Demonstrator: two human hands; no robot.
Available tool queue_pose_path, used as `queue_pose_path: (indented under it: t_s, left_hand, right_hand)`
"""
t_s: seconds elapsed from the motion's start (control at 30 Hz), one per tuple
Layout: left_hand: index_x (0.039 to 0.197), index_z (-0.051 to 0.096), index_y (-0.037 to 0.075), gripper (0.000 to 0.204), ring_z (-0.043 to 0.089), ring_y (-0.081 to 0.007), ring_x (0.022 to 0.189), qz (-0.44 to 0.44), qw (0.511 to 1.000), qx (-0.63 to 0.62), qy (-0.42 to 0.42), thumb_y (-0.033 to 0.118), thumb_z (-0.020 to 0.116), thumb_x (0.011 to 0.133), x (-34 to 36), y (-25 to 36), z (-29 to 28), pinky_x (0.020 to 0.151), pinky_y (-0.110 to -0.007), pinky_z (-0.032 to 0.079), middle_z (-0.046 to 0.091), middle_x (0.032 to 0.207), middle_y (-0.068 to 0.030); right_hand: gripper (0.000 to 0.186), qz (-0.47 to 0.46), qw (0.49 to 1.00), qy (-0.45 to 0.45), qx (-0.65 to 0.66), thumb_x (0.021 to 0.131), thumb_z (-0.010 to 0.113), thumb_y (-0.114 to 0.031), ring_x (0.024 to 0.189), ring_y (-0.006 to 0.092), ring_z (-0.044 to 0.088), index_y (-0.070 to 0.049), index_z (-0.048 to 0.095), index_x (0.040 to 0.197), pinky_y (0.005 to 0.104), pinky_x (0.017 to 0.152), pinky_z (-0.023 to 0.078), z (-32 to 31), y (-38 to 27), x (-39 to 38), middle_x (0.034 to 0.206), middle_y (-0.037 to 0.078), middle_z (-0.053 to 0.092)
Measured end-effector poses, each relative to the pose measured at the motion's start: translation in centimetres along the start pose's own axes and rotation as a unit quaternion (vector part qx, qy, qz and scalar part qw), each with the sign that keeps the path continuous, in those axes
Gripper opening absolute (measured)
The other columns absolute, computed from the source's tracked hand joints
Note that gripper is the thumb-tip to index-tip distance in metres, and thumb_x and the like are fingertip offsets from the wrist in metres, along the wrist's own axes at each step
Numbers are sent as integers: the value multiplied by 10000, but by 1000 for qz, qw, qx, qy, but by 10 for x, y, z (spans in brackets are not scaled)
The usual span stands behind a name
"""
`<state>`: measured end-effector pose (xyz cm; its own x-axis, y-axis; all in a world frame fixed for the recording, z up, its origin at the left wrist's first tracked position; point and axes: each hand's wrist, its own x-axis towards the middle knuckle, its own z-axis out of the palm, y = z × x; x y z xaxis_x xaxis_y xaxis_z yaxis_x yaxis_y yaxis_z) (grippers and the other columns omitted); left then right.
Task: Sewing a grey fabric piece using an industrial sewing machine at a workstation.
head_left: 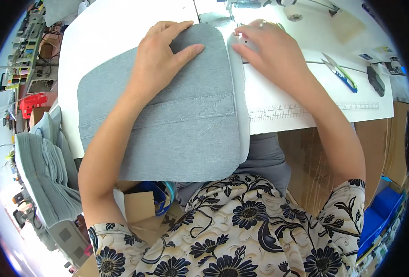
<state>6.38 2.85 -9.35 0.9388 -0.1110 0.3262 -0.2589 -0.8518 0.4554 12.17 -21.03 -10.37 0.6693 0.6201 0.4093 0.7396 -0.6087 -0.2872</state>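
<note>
A grey fabric panel [181,124] with rounded corners lies on the white sewing table [103,37], hanging over the front edge. A stitched band crosses its middle. My left hand [160,57] rests flat on its upper part, fingers spread. My right hand [264,46] presses fingertips on the panel's pale right edge [241,92], close to the sewing machine's needle area [241,14]. Neither hand grips anything.
Thread snips with blue-green handles [338,71] and a dark tool [375,79] lie at the right. A ruler scale [297,111] is printed along the table front. A stack of grey fabric pieces [42,180] stands at the left, cardboard boxes [315,161] below the table.
</note>
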Motion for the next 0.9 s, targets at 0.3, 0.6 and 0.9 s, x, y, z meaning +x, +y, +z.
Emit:
queue_pose_path:
  t_s: [0.3, 0.6, 0.9]
  left_hand:
    - [1051, 701, 68, 392, 676, -202, 911, -93, 993, -17, -76, 364, 796, 812, 14, 9, -10, 818, -314, 526, 705, 998, -79]
    - [981, 699, 28, 278, 667, -161, 865, -71, 995, -55, -52, 251, 784, 841, -4, 16, -11, 802, -291, 524, 706, 966, -60]
    - [860, 696, 46, 200, 601, -205, 1163, 41, 977, -187, -94, 239, 747, 871, 15, 22, -31, 1003, -354, 452, 707, 1147, -85]
  right_hand:
    - [206, 73, 993, -56, 68, 893, 617, -254, 783, 282, 677, -56, 674, 902, 406, 718, 537, 5, -7, 11, 839, 98, 681]
    - [230, 168, 944, -48, 282, 866, 654, -210, 799, 223, 707, -6, 688, 968, 320, 720, 550, -9, -21, 1, 870, 142, 728]
    - [275, 233, 876, -60, 418, 881, 669, -159, 811, 119, 682, -27, 703, 1120, 261, 744, 554, -18, -21, -3, 907, 78, 736]
